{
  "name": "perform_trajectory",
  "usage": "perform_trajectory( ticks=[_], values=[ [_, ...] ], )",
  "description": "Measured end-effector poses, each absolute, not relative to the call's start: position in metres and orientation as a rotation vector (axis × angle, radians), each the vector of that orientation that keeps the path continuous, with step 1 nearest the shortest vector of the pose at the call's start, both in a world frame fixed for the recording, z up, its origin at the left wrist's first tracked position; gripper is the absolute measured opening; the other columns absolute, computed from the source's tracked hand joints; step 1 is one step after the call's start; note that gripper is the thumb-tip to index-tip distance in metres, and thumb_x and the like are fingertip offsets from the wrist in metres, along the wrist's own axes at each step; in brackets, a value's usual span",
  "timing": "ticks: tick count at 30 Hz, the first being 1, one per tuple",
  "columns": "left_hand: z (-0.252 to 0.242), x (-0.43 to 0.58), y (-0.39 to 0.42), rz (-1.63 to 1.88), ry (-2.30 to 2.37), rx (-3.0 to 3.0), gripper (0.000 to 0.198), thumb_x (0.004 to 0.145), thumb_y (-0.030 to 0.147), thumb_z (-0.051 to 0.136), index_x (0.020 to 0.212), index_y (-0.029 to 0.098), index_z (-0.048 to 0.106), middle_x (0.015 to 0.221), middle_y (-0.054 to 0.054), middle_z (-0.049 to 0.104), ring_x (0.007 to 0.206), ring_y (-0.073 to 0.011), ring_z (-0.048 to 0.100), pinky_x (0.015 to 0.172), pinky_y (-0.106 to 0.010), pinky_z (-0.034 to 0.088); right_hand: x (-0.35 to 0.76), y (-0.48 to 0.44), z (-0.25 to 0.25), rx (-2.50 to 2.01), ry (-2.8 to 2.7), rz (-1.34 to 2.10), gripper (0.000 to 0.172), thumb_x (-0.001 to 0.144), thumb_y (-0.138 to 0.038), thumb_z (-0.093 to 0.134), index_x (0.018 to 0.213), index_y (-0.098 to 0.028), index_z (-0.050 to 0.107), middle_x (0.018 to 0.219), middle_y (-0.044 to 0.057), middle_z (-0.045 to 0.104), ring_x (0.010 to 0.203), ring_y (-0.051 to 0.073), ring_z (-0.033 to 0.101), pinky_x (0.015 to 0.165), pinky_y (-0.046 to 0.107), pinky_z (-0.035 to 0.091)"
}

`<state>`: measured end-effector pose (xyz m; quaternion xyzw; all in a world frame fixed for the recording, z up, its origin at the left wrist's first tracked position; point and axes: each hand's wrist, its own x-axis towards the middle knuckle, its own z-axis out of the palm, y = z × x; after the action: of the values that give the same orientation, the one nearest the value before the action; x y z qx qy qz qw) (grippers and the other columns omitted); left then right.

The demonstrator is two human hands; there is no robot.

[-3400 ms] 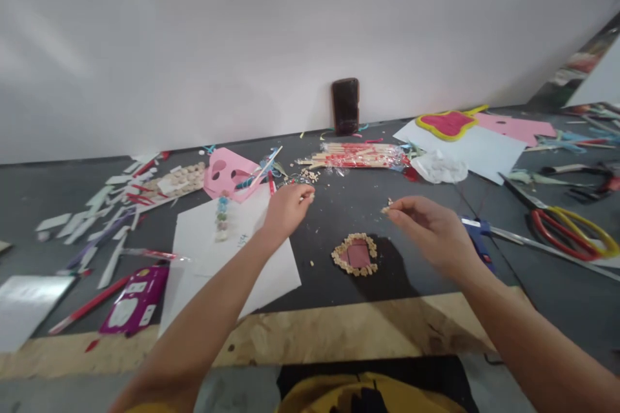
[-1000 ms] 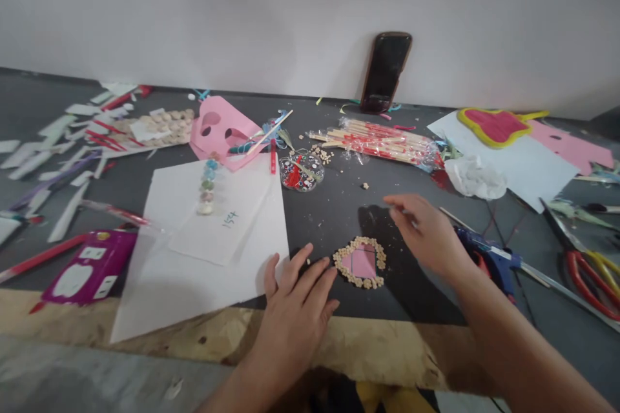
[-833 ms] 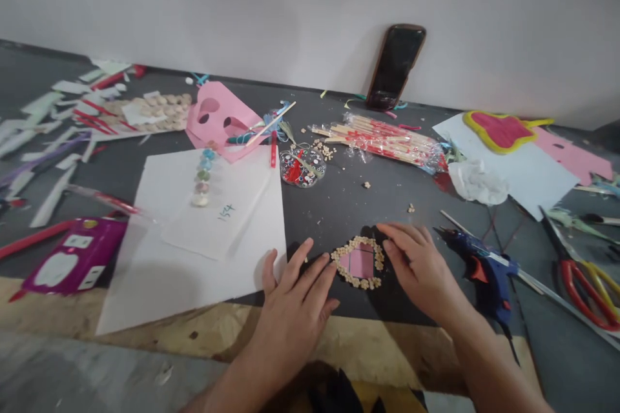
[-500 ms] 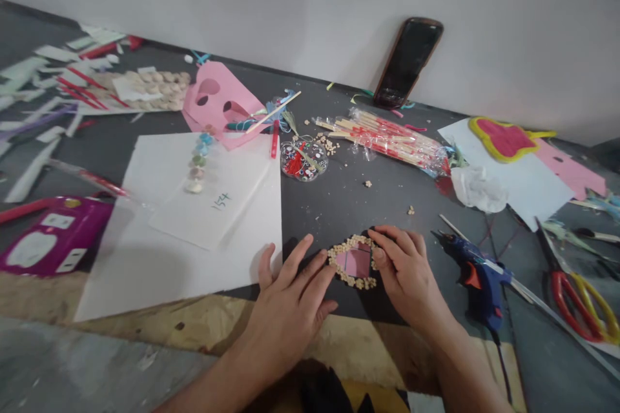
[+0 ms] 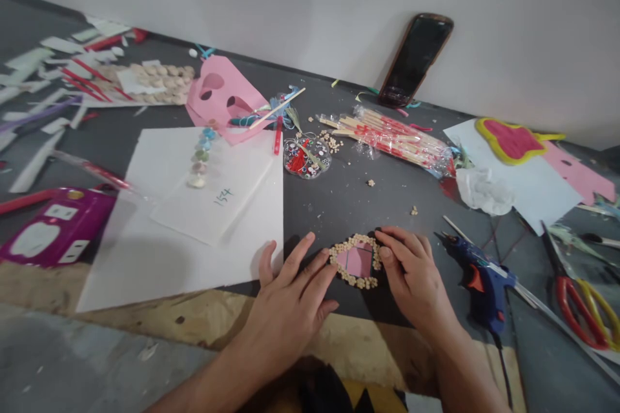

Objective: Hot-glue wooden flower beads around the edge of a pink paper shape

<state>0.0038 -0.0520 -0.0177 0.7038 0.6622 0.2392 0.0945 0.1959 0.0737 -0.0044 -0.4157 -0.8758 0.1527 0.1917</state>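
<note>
A small pink piece with dark lines point(image 5: 357, 262), rimmed with pale wooden beads point(image 5: 363, 282), lies on the dark table near its front edge. My left hand point(image 5: 285, 300) rests flat with fingers spread, its fingertips touching the rim's left side. At the rim's right side is my right hand point(image 5: 414, 271), thumb and forefinger drawn together close to the beads. Whatever may be between those fingertips is hidden. Right of this hand lies a blue glue gun point(image 5: 487, 290) with an orange trigger. Loose bead clusters point(image 5: 371, 183) are scattered beyond the piece.
White paper sheets point(image 5: 126, 271) lie at left beside a purple box point(image 5: 55, 229). A clear dish point(image 5: 306, 166) of small trinkets and wrapped sticks point(image 5: 397, 142) lie farther back. A phone point(image 5: 416, 58) leans on the wall. Scissors point(image 5: 578, 303) lie at far right.
My right hand has shifted slightly right, its fingertips a little farther from the beaded rim's middle. The left hand stays at the left side. The whole view has shifted slightly.
</note>
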Motion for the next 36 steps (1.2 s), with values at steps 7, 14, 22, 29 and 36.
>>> perform_trajectory(
  ticks=[7,14,22,29,36],
  values=[
    [-0.014,0.004,-0.052,0.671,1.965,2.091,0.035,0.090,0.040,0.055,0.121,0.025,0.058,0.126,-0.006,0.064,0.136,-0.0287,0.036,0.113,-0.061,0.004,0.197,0.070,-0.002,-1.141,-2.479,0.425,0.027,0.090,-0.021,0.049,0.111,-0.019,0.066,0.112,0.011,0.062,0.104,0.025,0.051,0.089,0.047,0.048],
    [-0.019,0.003,-0.052,0.675,1.961,2.180,0.037,0.090,0.042,0.054,0.122,0.025,0.057,0.131,-0.001,0.060,0.138,-0.0273,0.032,0.115,-0.056,-0.004,0.197,0.070,-0.002,-1.138,-2.488,0.402,0.028,0.091,-0.023,0.048,0.112,-0.019,0.066,0.112,0.011,0.063,0.104,0.025,0.051,0.089,0.047,0.049],
    [-0.019,0.003,-0.054,0.597,2.058,2.302,0.038,0.088,0.050,0.053,0.122,0.033,0.058,0.136,-0.001,0.056,0.137,-0.0322,0.032,0.114,-0.060,0.005,0.200,0.072,-0.004,-1.149,-2.486,0.382,0.029,0.092,-0.026,0.046,0.114,-0.019,0.064,0.113,0.011,0.063,0.104,0.025,0.053,0.088,0.048,0.049],
    [-0.019,0.003,-0.057,0.486,1.934,2.448,0.046,0.090,0.056,0.046,0.129,0.032,0.053,0.141,0.004,0.050,0.138,-0.0301,0.029,0.114,-0.061,-0.005,0.214,0.058,0.003,-1.186,-2.481,0.390,0.034,0.092,-0.023,0.044,0.124,-0.019,0.055,0.118,0.011,0.059,0.107,0.024,0.053,0.091,0.044,0.046],
    [-0.020,0.004,-0.057,0.422,1.919,2.488,0.049,0.091,0.058,0.042,0.130,0.032,0.053,0.143,0.004,0.048,0.141,-0.0298,0.024,0.114,-0.060,-0.007,0.223,0.034,-0.001,-1.145,-2.381,0.350,0.026,0.090,-0.015,0.049,0.114,-0.021,0.059,0.107,0.009,0.061,0.099,0.020,0.055,0.085,0.038,0.048]
  ],
)
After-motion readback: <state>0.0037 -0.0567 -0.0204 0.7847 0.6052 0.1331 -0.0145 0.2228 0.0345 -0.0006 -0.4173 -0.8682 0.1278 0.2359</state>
